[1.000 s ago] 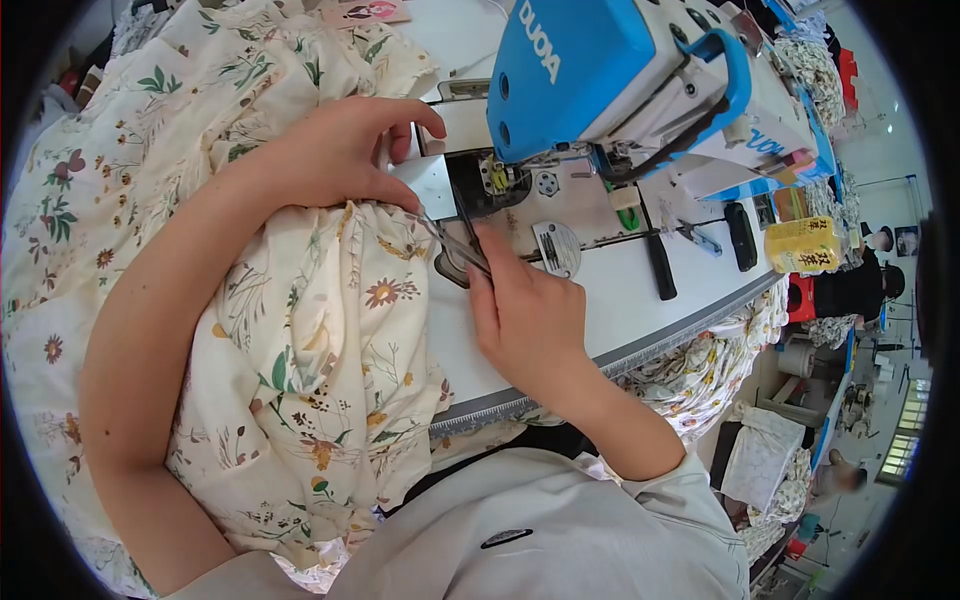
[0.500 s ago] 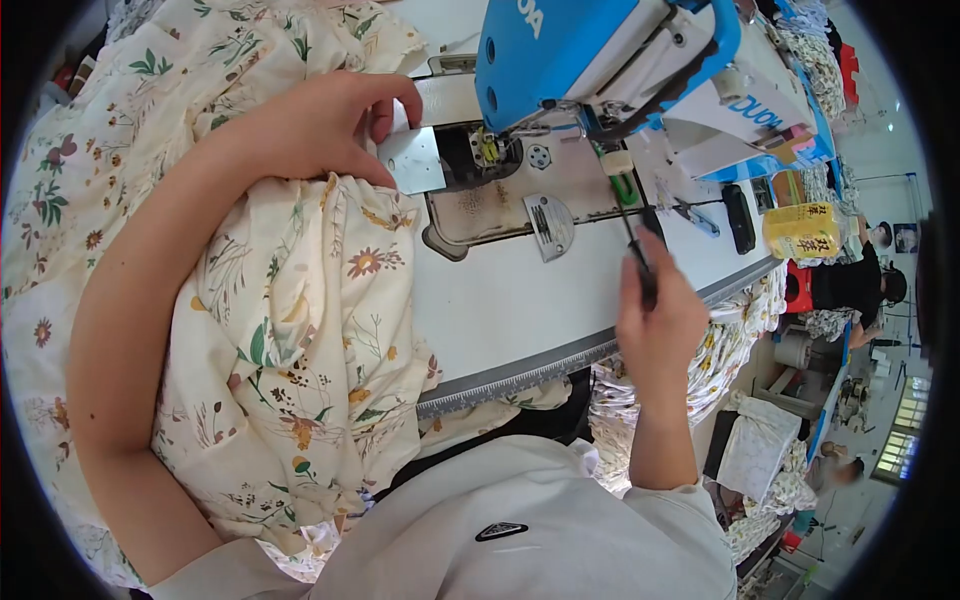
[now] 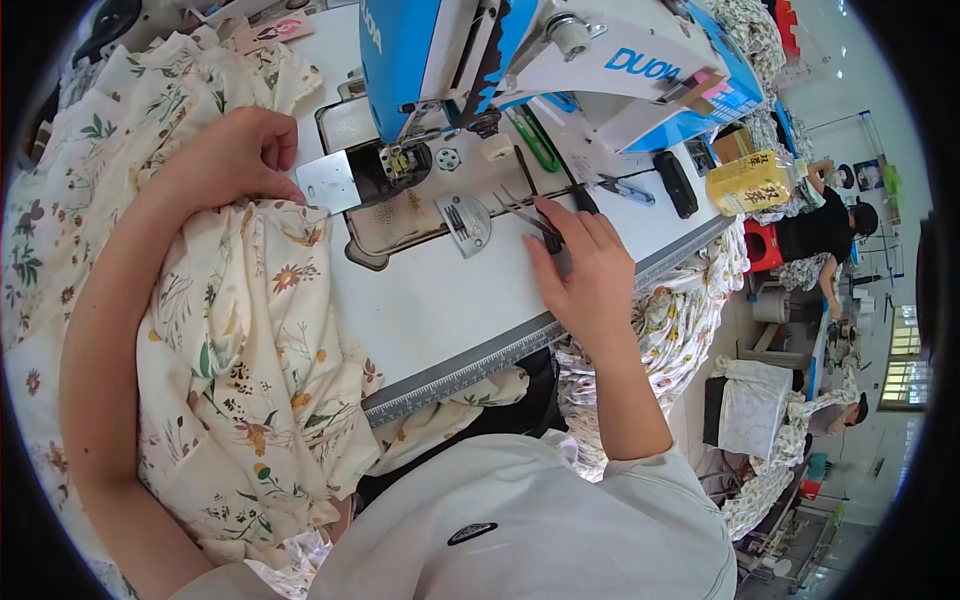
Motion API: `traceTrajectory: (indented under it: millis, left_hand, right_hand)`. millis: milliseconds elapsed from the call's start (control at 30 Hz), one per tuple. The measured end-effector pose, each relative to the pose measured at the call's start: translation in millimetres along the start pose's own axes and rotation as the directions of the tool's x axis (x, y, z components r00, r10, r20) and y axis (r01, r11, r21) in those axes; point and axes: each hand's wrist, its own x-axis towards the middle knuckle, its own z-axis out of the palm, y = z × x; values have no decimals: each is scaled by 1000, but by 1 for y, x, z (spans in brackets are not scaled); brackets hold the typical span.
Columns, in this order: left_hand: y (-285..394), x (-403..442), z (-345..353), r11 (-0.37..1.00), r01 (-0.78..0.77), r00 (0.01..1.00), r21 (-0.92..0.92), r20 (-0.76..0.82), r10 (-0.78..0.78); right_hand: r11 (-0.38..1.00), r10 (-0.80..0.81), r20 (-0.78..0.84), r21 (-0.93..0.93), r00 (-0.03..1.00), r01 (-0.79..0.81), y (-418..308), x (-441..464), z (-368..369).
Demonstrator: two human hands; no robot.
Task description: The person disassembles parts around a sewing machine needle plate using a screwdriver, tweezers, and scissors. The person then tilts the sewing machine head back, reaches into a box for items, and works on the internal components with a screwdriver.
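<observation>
My left hand (image 3: pixel 235 155) rests at the far left with curled fingers. Its thumb and fingertips are apart at the left edge of the shiny metal slide plate (image 3: pixel 328 183). Cream floral fabric (image 3: pixel 255 340) lies under my left wrist and along the forearm. My right hand (image 3: pixel 590 275) grips a black-handled screwdriver (image 3: pixel 552 238); its thin shaft looks doubled or blurred. Left of it, a half-round needle plate (image 3: pixel 464 224) lies loose on the bed of the sewing machine (image 3: pixel 430 60). The hook area (image 3: pixel 400 165) beneath the needle is exposed.
Another black-handled tool (image 3: pixel 584 199) lies near green snips (image 3: pixel 535 140). Blue-handled snips (image 3: pixel 626 190), a black case (image 3: pixel 675 185) and a yellow bottle (image 3: pixel 750 185) stand farther right. A measuring tape (image 3: pixel 460 370) runs along the table's front edge. A person (image 3: pixel 820 225) works in the background.
The view has shifted, so the machine appears farther left. My right hand has turned the screwdriver's shaft leftward, toward the loose needle plate. My left hand stays by the slide plate.
</observation>
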Motion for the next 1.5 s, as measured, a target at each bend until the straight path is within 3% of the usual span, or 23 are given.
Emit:
traceTrajectory:
  millis: [300,433,533,700,767,800,967,1000,1033,1067,1133,1167,1233,1367,1433,1500]
  left_hand:
    - [-6,0,0,995,-7,997,103,-72,15]
    - [-5,-1,0,995,46,997,84,-69,-40]
    - [-12,3,6,995,-25,996,101,-86,34]
    - [-14,1,3,997,-32,997,67,-66,36]
    - [-14,1,3,998,-37,998,56,-54,40]
    - [-13,1,2,998,-38,998,45,-40,40]
    - [-10,1,4,989,-149,988,-10,-46,148]
    - [-8,1,4,990,-140,989,-20,-50,139]
    - [-3,2,3,970,-240,961,-45,-149,231]
    - [1,2,5,940,-336,917,-60,-247,312]
    - [11,1,6,934,-337,914,-117,-278,295]
    - [16,-1,6,922,-354,904,-158,-311,294]
    - [22,-4,7,906,-371,896,-204,-337,290]
    - [29,-9,14,923,-362,920,-132,-213,330]
    - [29,-8,18,900,-432,880,-53,-243,409]
    - [32,-10,21,887,-461,861,-17,-251,442]
  right_hand:
    - [999,-36,30,31,999,35,-6,5,-2]
    - [993,118,14,-7,993,-118,9,7,-2]
    - [974,-55,-56,-223,997,42,22,18,12]
    - [935,-228,-188,-316,955,161,-9,22,2]
    - [988,71,0,-137,997,-71,-22,19,0]
    - [977,211,110,-64,971,-205,-23,17,-2]
    - [977,26,-59,-208,998,-37,-7,4,0]
    - [978,181,-55,-99,982,-185,-22,-1,-17]
    - [943,333,-27,6,943,-333,-35,-6,-32]
    - [944,330,-6,3,944,-330,-46,-11,-45]
    - [968,96,34,228,995,-101,-63,-15,-68]
    - [967,99,48,230,994,-107,-70,-10,-74]
    - [946,-236,-187,179,954,269,-83,6,-79]
    - [953,-62,-43,294,997,72,-110,44,-51]
    - [925,-187,-50,326,981,193,-105,55,-23]
    - [926,-209,-78,306,975,223,-103,62,-4]
